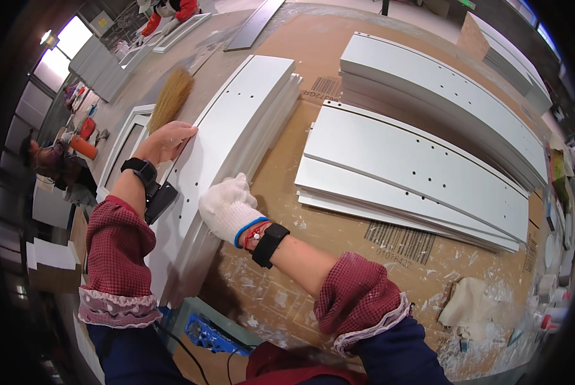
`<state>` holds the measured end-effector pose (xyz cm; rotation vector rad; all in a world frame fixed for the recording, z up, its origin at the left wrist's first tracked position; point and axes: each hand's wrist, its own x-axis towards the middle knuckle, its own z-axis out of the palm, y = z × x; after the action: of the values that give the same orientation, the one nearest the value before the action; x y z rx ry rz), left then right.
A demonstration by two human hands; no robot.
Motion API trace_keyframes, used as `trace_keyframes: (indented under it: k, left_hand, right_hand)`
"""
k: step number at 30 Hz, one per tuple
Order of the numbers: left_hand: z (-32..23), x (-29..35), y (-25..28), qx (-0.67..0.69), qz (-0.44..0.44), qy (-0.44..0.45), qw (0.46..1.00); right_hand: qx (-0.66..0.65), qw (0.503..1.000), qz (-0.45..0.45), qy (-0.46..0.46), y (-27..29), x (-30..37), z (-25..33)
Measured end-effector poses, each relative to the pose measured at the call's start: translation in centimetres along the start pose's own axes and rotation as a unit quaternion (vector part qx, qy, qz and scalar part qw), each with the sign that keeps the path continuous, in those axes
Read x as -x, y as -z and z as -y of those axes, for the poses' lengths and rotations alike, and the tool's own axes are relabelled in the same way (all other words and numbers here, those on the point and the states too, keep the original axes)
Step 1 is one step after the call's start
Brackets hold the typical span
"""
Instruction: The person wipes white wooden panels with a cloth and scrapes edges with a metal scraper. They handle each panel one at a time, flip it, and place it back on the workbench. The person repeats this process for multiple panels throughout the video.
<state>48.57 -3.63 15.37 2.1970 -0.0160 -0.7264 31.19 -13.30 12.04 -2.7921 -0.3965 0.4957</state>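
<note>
A stack of long white boards with small drilled holes stands in front of me, its top white board (226, 119) running away from me. My bare left hand (169, 141) is closed at that board's left edge, thumb and fingers pinched together on it. My right hand (228, 204), in a white knit glove, is closed against the right edge of the same board; its fingertips are partly hidden. Below the left wrist, a dark strapped device (161, 202) hangs over the board.
Right of me lie a fanned pile of white boards (390, 144) and a taller stack (428, 77) behind it, on a paint-spotted cardboard sheet (274, 256). A straw brush (172, 96) and a white frame (122, 151) sit left. A cloth (470, 308) lies near right. Other people work beyond.
</note>
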Motion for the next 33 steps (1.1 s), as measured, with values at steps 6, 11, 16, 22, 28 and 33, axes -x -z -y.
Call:
trace_keyframes:
  k: [6,11,16,22,28,33]
  left_hand:
    - [0.0,-0.3,0.7,-0.265,-0.031,-0.051,0.962]
    - [-1.3,1.2,-6.8,-0.309,-0.171,-0.454,0.818]
    - [-1.3,4.9,-16.6,-0.091,0.052,-0.373,0.922]
    - [-3.4,5.4,-22.0,-0.015,0.045,-0.290,0.956]
    - [-3.9,7.5,-20.7,-0.113,0.017,-0.274,0.955]
    - [-0.2,7.9,-18.7,-0.058,0.009,-0.257,0.965]
  right_hand:
    - [-0.098,0.977,-0.164,0.091,-0.7,6.6,-3.9]
    - [-0.148,0.936,-0.320,-0.001,-0.2,21.3,-12.5]
    - [0.310,0.827,-0.360,-0.300,-2.1,38.3,-25.2]
    - [-0.037,0.696,-0.328,-0.638,-3.5,47.3,-28.1]
    - [-0.025,0.707,-0.340,-0.620,-4.8,46.5,-28.6]
    - [-0.022,0.745,-0.358,-0.562,-4.3,45.6,-27.7]
